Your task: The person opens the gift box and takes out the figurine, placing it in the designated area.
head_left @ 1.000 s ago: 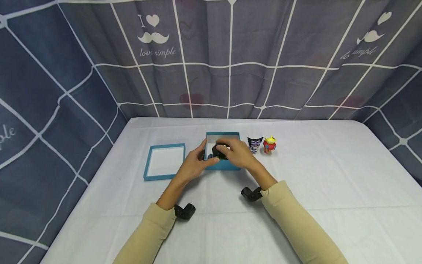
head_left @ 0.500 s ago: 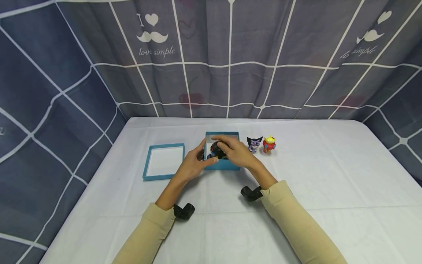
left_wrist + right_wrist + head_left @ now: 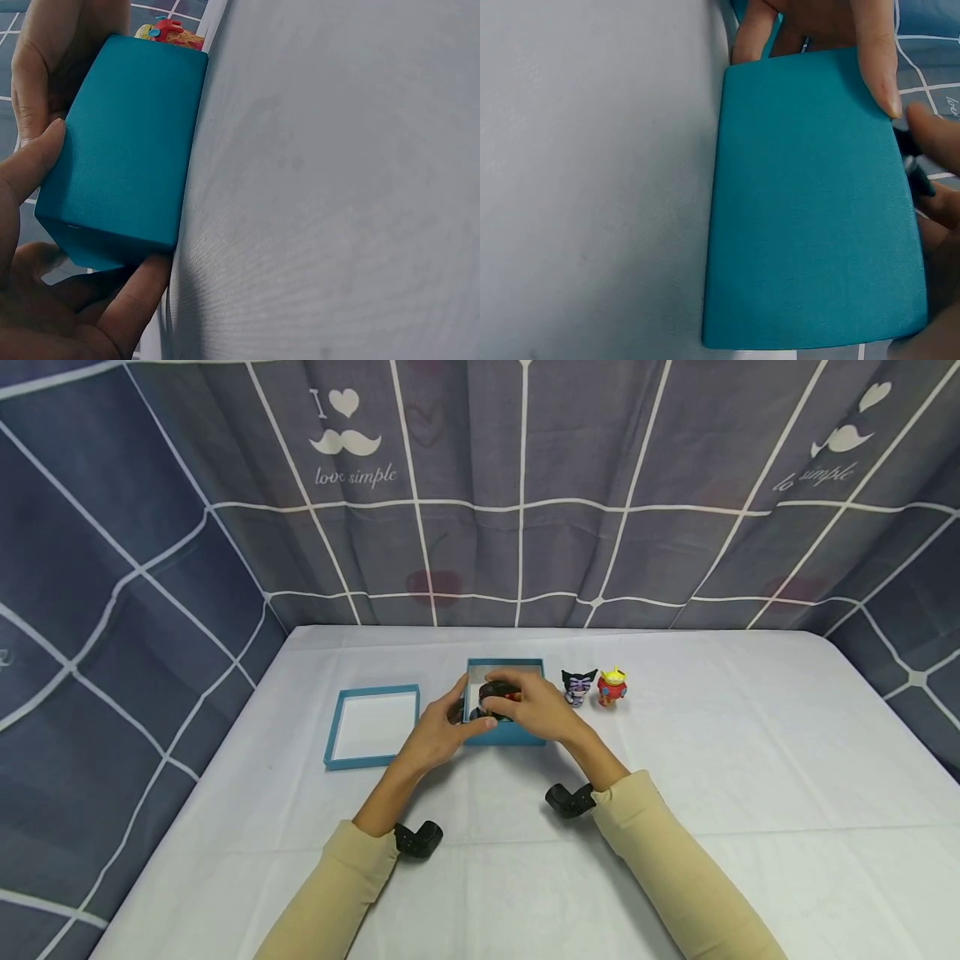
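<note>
A dark grey-blue curtain (image 3: pixel 480 556) with white grid lines, hearts, moustaches and the words "love simple" surrounds the work area at the back and sides. Before it spreads a table (image 3: pixel 750 768) under a white, lightly creased cloth. Two beige sleeves (image 3: pixel 682 868) reach in from the near edge. Near the middle of the far half stands a teal box (image 3: pixel 506 735), upright and open at the top, pale inside. To its left, apart from it, lies a shallow lid (image 3: pixel 371 727) with a blue rim and white inside, hollow side up; the left arm overlaps its near right corner. The left hand (image 3: pixel 438 731) grips the box at its near left corner, thumb on the near rim, other fingers against the left side. The right hand (image 3: pixel 546 706) reaches over the near wall, its thumb and fingers grasping a dark object (image 3: pixel 497 691) inside the box; its exact shape is partly hidden. A black curved device (image 3: pixel 423 841) sticks out at each cuff. Just right of the box stand two small figurines side by side: a purple-and-black one (image 3: pixel 578 689) with pointed ears, then a red one (image 3: pixel 612 689) with a yellow head.
</note>
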A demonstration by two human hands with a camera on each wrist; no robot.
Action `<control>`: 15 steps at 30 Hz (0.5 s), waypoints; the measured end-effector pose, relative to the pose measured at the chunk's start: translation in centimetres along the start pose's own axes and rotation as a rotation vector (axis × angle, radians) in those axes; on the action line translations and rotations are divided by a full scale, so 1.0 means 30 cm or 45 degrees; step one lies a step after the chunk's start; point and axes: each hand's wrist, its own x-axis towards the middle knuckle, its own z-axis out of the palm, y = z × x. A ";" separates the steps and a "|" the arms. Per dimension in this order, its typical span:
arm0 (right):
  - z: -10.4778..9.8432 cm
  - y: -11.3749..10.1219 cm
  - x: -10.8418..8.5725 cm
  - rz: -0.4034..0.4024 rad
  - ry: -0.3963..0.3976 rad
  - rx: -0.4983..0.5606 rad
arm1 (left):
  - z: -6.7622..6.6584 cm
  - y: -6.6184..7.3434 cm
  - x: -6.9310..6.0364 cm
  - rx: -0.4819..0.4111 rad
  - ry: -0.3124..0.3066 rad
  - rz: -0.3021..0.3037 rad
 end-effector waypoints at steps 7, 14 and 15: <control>-0.007 0.002 -0.005 -0.002 -0.075 0.020 | 0.001 0.000 0.002 0.009 0.002 -0.015; -0.018 0.005 0.004 -0.035 -0.112 -0.051 | 0.001 0.000 0.000 -0.010 -0.001 0.000; -0.019 0.005 0.004 -0.029 -0.104 -0.065 | 0.002 0.001 -0.001 -0.012 -0.002 0.004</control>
